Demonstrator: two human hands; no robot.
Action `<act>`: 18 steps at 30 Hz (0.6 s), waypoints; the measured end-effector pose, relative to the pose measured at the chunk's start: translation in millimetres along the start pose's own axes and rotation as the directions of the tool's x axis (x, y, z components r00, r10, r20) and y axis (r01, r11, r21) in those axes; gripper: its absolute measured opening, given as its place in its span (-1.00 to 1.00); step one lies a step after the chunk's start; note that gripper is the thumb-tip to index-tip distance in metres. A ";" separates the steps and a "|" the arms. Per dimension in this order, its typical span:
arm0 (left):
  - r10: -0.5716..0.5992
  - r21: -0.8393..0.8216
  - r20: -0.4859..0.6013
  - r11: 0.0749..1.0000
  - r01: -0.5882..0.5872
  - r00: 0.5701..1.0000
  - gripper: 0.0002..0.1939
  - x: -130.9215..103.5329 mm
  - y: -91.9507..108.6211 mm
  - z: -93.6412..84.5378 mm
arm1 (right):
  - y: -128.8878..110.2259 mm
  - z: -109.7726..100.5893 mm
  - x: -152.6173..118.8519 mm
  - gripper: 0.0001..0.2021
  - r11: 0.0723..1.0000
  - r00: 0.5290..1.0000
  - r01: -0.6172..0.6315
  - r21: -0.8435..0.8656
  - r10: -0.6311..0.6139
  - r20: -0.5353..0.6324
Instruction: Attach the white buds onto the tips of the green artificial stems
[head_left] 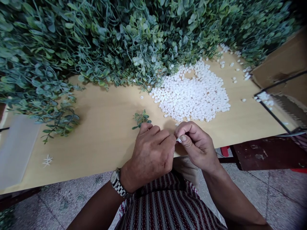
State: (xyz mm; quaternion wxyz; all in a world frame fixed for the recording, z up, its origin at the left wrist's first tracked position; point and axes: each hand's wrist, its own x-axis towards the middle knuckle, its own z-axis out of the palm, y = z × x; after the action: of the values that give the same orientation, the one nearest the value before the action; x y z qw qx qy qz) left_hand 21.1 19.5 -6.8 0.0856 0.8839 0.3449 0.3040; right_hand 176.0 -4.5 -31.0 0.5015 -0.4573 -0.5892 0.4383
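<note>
My left hand (153, 151), with a metal watch on its wrist, is closed around a small green leafy sprig (141, 119), whose leaves stick out past the knuckles. Beside it, my right hand (198, 145) pinches a small white piece (178, 140) between thumb and forefinger. That piece is at the left hand's fingertip side, where the two hands meet; the sprig's stem is hidden inside the left fist. Just beyond the hands lies a spread pile of small white pieces (192, 92) on the table.
A large heap of green foliage (107, 38) covers the far side of the wooden table (103, 127). At left lie a white star-shaped piece (47, 160) and a translucent sheet (18, 150). A cardboard box (283, 64) and dark metal frame (273, 114) stand at right.
</note>
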 end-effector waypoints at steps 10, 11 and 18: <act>-0.028 -0.084 0.005 0.996 0.028 1.000 -0.70 0.2 -1.9 3.7 | 0.8 2.7 -2.1 -0.90 0.986 0.997 0.052 -0.161 -0.059 -0.041; -0.029 -0.088 0.003 0.996 0.029 1.000 -0.70 0.2 -1.9 4.1 | 1.4 3.0 -2.3 -0.90 0.982 0.997 0.058 -0.182 -0.067 -0.045; -0.040 -0.085 -0.007 0.996 0.039 0.999 -0.69 1.1 -0.7 5.4 | 2.9 4.8 -2.4 -0.90 0.946 0.990 0.114 -0.305 -0.133 -0.041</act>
State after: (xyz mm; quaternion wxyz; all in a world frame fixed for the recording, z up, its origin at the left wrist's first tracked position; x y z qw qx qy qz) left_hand 24.6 21.1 -10.9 0.1275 0.8712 0.3494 0.3205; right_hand 171.7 -6.5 -34.8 0.4703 -0.5039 -0.6610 0.2967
